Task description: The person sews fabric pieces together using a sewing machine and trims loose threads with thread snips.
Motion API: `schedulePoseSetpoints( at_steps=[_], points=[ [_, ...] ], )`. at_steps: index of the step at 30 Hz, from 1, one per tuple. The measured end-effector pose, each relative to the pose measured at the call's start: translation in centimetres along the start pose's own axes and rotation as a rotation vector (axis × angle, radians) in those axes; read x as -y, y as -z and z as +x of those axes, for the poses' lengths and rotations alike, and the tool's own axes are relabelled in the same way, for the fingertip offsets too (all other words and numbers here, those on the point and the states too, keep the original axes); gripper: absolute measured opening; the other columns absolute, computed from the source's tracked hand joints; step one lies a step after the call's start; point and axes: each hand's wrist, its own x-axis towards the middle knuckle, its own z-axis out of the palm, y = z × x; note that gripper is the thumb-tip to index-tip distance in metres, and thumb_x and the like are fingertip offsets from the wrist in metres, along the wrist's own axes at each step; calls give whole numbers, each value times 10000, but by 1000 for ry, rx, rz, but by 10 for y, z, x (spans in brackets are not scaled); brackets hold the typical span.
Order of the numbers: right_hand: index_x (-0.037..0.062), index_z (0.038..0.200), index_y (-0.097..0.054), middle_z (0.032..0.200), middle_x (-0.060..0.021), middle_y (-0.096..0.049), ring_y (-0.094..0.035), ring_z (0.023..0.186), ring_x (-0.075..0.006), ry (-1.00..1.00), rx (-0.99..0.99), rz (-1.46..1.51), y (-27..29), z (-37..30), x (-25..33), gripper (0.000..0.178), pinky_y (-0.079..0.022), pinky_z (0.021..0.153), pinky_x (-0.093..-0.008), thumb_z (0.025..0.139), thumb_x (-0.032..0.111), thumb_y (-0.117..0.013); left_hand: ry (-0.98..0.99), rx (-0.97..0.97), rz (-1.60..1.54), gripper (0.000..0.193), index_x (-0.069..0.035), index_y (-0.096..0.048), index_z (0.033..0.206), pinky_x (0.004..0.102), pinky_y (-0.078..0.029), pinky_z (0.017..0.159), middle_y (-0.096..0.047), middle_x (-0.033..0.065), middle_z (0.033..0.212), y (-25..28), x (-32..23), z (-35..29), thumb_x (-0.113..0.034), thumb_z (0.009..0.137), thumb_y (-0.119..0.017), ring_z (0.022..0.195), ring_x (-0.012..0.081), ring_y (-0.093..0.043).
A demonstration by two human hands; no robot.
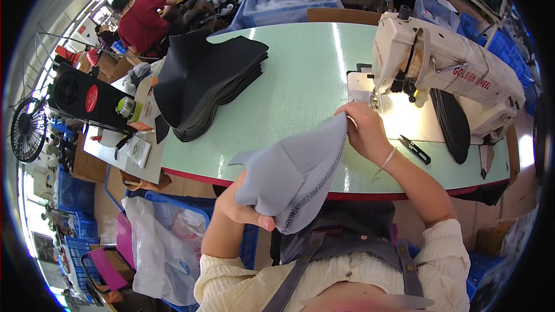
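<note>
Between my hands is a grey-blue fabric piece (pixel 289 167) with a dark zigzag stitch along its right edge. My left hand (pixel 248 205) grips its lower left part, the thumb on top and the other fingers hidden beneath. At the upper right corner my right hand (pixel 365 130) pinches the cloth, close to the needle area of a white sewing machine (pixel 457 60). A stack of black cut pieces (pixel 208 81) lies on the pale green table (pixel 289 86) to the left. Small black thread snips (pixel 415 149) rest right of my right hand.
More black curved pieces (pixel 450 124) lie under the machine's arm. On the left side table stand a black fan (pixel 29 130) and a black box-shaped device (pixel 87 98). A blue crate with plastic bags (pixel 167 248) is below the table's left edge. A person in red (pixel 141 23) works farther back.
</note>
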Motion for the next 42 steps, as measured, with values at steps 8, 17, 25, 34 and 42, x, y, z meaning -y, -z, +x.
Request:
schedulePoseSetpoints(
  at_steps=[8, 17, 25, 34, 42],
  points=[
    [46, 905, -573, 805, -125, -598, -572, 804, -303, -152, 58, 58, -33, 27, -11, 87, -465, 690, -393, 819, 43, -566, 126, -144, 22, 746, 81, -345, 1328, 435, -343, 1040, -428, 192, 1351, -10, 25, -3, -433, 853, -605, 1239, 313, -435],
    [38, 1201, -534, 1164, -123, -573, -535, 1082, -288, 390, -95, 199, 76, -4, 70, 404, -429, 886, -389, 805, 92, -591, 325, -207, -270, 715, 51, -292, 1365, 412, -352, 1023, -413, 153, 1368, -28, 19, 22, -460, 906, -490, 1259, 275, -414],
    [76, 1016, -615, 918, -76, -558, -553, 859, -274, 492, 82, -63, 95, -7, 69, 519, -463, 758, -363, 511, 64, -737, 240, -61, -38, 563, 31, -302, 1365, 352, -275, 1047, -406, 103, 1351, -30, 26, 29, -372, 981, -385, 1239, 192, -377],
    [92, 904, -619, 875, -30, -576, -571, 812, -187, 665, -100, -266, 88, -7, 72, 214, -461, 787, -351, 691, 94, -621, 403, -286, -317, 500, 35, -405, 1293, 318, -376, 956, -539, 88, 1208, -51, 8, 47, -312, 947, -507, 1119, 177, -497],
    [97, 918, -612, 854, -9, -548, -550, 809, -152, 588, 169, -199, 74, -66, 61, 196, -448, 864, -359, 723, 115, -599, 297, 234, 238, 210, 15, -637, 1009, 299, -427, 875, -627, 123, 1064, -35, 32, 9, -18, 802, -628, 1002, 204, -577]
  ],
)
